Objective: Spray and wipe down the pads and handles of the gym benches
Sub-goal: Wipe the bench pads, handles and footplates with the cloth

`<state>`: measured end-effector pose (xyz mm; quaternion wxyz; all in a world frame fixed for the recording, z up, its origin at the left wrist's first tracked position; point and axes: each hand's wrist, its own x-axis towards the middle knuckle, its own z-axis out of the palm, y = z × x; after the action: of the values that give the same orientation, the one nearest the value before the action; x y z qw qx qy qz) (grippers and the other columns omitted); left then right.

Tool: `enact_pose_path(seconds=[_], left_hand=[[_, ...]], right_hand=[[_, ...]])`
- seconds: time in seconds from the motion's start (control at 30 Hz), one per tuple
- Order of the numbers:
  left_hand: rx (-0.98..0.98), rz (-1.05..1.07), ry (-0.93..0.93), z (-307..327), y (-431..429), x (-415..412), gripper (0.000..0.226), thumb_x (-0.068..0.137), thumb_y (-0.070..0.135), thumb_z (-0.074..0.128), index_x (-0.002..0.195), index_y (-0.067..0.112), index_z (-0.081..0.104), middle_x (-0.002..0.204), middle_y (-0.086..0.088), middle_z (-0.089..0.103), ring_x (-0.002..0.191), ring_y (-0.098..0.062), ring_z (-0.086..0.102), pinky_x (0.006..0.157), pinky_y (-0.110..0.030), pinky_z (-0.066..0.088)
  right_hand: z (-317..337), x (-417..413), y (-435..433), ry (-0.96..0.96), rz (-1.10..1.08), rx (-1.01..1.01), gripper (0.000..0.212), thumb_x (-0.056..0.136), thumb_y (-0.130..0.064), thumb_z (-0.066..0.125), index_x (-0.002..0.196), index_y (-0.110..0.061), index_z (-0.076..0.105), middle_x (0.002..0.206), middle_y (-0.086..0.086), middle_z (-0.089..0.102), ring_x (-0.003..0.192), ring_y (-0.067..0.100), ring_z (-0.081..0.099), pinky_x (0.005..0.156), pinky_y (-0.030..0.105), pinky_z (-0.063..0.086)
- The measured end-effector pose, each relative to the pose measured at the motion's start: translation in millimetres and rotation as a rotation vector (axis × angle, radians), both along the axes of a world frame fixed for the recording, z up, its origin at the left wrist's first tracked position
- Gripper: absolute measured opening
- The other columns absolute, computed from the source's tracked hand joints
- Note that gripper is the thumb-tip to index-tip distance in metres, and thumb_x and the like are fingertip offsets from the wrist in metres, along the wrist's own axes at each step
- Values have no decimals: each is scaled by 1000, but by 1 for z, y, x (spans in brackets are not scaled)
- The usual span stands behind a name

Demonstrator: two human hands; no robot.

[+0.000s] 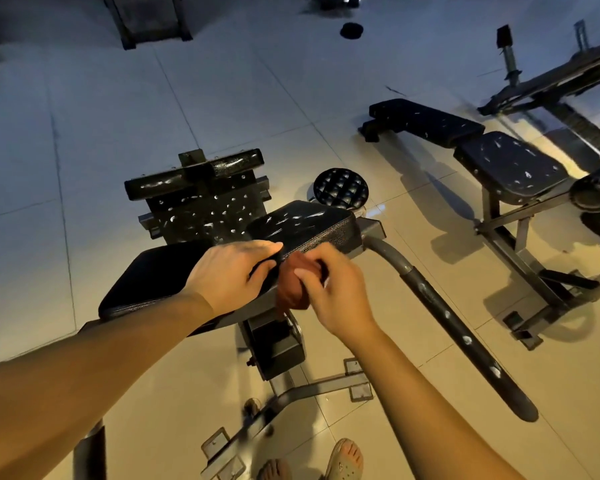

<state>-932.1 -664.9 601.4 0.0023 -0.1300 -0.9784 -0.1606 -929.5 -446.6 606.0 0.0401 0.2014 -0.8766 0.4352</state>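
A: Found the left hand [229, 271]?
B: Found it resting on the near pad [153, 278] of the bench [312, 386], fingers straight across the pad's right corner, thumb lower against the edge.
A: And the right hand [329, 292]?
B: Just beside the left, close yet apart. Curled tight round a rust-red cloth [291, 289], bunched against that same corner, below the tilted pad [305, 226].
A: Noticed any spray?
B: Saw white flecks across the tilted pad, over the footplate [205, 209] behind, and along the grey handle [447, 317] slanting down at right.
A: Anything else about?
B: Spotted a second bench [499, 168] at right, well apart, pads flecked too. Made out a round quilted seat [340, 188] between the two, pale floor tiles [84, 133], and sandalled feet [343, 459] at the bottom edge.
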Motion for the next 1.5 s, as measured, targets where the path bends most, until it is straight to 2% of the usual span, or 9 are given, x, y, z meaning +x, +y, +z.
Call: enact_pose_path(seconds=[0.2,0.3,0.4,0.6,0.83,1.0,1.17,1.3,1.5], left_hand=[[-40,5,4,2,1,-2,44,106,40,42,148,31,52,143,11,60,126,-8,61,98,-31,54],[-32,5,-2,0,1,-2,45,106,41,40,148,30,52,143,11,61,129,-8,59,103,-32,52],[1,26,6,1,2,3,44,106,40,39,145,29,56,141,10,63,129,-10,59,106,-35,51],[-32,24,70,7,6,12,48,101,41,39,142,25,60,136,6,67,127,-13,61,108,-39,51],[-70,282,-91,17,46,28,50,102,22,52,152,26,47,150,4,55,141,-16,47,120,-37,35],[-108,662,-154,34,114,42,57,98,22,52,153,19,44,143,-5,57,130,-25,50,109,-42,41],[11,933,-126,43,194,75,58,90,21,64,146,17,50,135,-10,57,123,-31,54,102,-47,50],[107,943,-164,41,257,91,28,92,20,60,117,16,73,118,-5,67,112,-27,62,93,-40,53],[471,968,-270,20,327,84,19,94,31,64,84,19,75,82,2,72,82,-19,69,81,-44,59]], right_hand=[[5,-22,37,-100,-596,-132,13,97,-17,65,92,-23,55,86,-9,61,79,2,58,73,33,51],[22,-4,24,-112,-266,-133,10,96,-19,67,95,-24,59,86,-13,65,81,3,63,70,24,51],[16,5,-1,-108,76,146,7,97,-29,64,99,-25,59,92,-11,62,87,10,59,74,37,54],[30,-24,51,-144,-221,120,11,97,-23,64,91,-27,56,88,-13,62,83,1,57,76,30,50],[91,-53,143,-70,-2,-29,10,92,-7,69,100,-13,71,90,-11,67,85,-7,60,73,6,41],[101,-92,192,-37,217,-79,19,91,1,67,102,-15,68,97,-8,66,91,-11,58,80,3,40],[97,-117,232,-40,347,-2,19,96,-11,65,103,-29,63,101,-10,62,96,4,59,83,20,50],[65,-129,249,-101,468,234,11,99,-22,62,108,-28,62,105,-3,60,100,16,58,92,40,55],[26,-130,242,-85,555,330,18,99,-21,63,116,-22,68,104,-7,57,100,17,56,94,41,52]])
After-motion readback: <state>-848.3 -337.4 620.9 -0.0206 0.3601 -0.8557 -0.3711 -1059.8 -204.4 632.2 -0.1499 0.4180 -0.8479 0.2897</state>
